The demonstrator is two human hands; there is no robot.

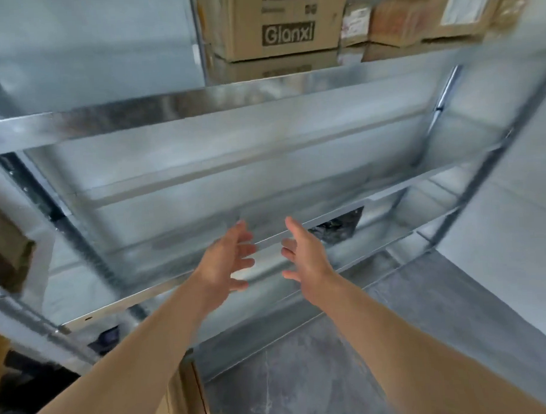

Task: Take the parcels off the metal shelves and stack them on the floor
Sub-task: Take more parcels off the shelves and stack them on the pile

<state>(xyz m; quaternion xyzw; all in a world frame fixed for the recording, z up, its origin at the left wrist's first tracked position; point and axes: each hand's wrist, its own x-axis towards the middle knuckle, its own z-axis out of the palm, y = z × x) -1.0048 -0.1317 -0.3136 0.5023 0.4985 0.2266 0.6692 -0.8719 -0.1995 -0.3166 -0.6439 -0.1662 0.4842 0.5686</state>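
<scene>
Overhead, blurred parcels are cut off.

Soft even daylight, overall motion blur, bowed wide-angle edges, faint metal glare

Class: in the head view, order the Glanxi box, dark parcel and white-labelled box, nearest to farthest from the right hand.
1. dark parcel: low, beyond right hand
2. Glanxi box: upper shelf, overhead
3. white-labelled box: same shelf, far right
</scene>
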